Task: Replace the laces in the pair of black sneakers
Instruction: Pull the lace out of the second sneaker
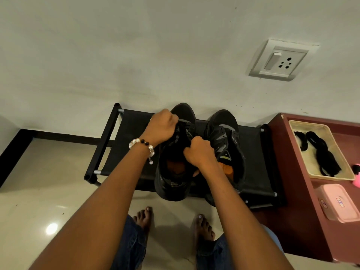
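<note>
Centre frame: left hand [162,124] and right hand [198,152], fingers curled on left sneaker's [175,162] lacing, likely steadying it for threading.

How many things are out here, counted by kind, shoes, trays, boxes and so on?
Black sneakers: 2
Shoe rack: 1
Beige tray: 1 with black laces
Pink box: 1
Wall socket: 1
Total: 6
</note>
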A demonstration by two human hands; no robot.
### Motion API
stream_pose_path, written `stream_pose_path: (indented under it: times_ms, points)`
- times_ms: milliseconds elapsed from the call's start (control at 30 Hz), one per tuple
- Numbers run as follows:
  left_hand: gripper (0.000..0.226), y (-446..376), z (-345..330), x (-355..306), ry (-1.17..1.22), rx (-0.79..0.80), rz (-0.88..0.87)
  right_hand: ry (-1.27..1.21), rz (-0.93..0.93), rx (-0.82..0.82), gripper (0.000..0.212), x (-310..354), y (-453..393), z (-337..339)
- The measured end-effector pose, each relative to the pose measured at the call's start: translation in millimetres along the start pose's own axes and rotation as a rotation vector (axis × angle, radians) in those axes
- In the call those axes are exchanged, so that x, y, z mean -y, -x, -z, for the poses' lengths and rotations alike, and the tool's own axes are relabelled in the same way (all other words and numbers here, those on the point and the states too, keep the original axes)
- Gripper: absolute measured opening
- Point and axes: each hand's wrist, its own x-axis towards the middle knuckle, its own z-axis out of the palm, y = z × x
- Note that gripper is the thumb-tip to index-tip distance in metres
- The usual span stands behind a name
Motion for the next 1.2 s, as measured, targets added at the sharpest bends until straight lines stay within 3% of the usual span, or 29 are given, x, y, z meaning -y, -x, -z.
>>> stream_pose_path:
  times_ms: [100, 200, 267, 333, 467, 533, 633, 833, 900, 967, 1067, 1133, 1200]
  points:
    - [0.026, 3, 15, -9, 0.613, -0.127, 0.171, -0.004, 0.004, -0.001, 0.030, 0, -1, 0]
    - [0.021, 4, 28, -14, 1.319, -0.227, 0.175, -0.006, 0.009, -0.004, 0.030, 0, -1, 0]
    - [0.023, 3, 32, -12, 1.493, -0.274, 0.138, -0.003, 0.008, -0.004, 0.030, 0, 0, 0]
    - [0.022, 2, 30, -9, 1.328, -0.292, 0.120, -0.002, 0.009, -0.010, 0.030, 1, 0, 0]
    - [0.004, 3, 14, -1, 0.259, -0.258, -0.176, 0.006, 0.000, -0.013, 0.029, 1, 1, 0]
    - [0.009, 4, 3, 1, -0.069, -0.129, -0.281, 0.009, -0.004, -0.017, 0.028, 2, 0, 0]
    - [0.016, 3, -11, 2, -0.328, -0.043, -0.257, 0.025, 0.003, -0.019, 0.030, 1, 0, -1]
    - [0.018, 3, -19, -4, -0.570, -0.135, -0.236, 0.006, 0.008, -0.014, 0.031, 1, 1, -1]
    - [0.022, 3, -21, -5, -0.581, -0.123, -0.212, 0.005, 0.009, -0.010, 0.031, 1, 1, 0]
    - [0.025, 2, -17, -3, -0.404, -0.084, -0.117, -0.001, 0.002, -0.008, 0.029, 0, 1, 0]
    - [0.028, 1, -4, -4, 0.164, -0.045, 0.114, -0.012, -0.007, 0.001, 0.027, 0, 0, 1]
    - [0.023, 1, 6, -4, 0.527, -0.110, 0.251, -0.015, -0.007, 0.004, 0.027, 0, 0, 1]
    - [0.024, -2, 15, 0, 0.711, -0.226, 0.298, -0.017, -0.007, 0.007, 0.028, 1, 0, 2]
